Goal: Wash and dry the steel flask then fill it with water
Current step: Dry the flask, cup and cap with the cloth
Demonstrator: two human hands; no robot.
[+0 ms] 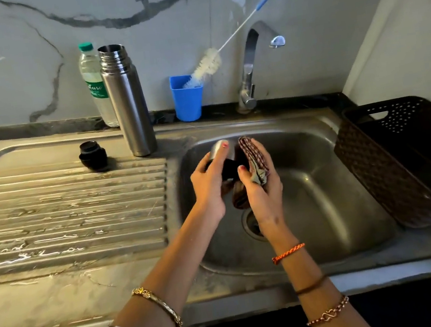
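Note:
The steel flask (128,100) stands upright and uncapped at the back of the draining board, beside the sink basin (324,189). Its black inner stopper (93,156) sits on the draining board to the flask's left. Over the basin my left hand (209,184) grips the flask's steel cup lid (222,151), its dark inside turned toward my right hand. My right hand (261,190) holds a checked cloth (255,160) pressed against the lid's open end. Part of the cloth hangs down between my hands.
A clear plastic water bottle (93,83) with a green cap stands behind the flask. A blue cup (187,97) holds a bottle brush (208,65). The tap (252,59) rises behind the basin with no water running. A dark perforated basket (403,157) sits right of the sink.

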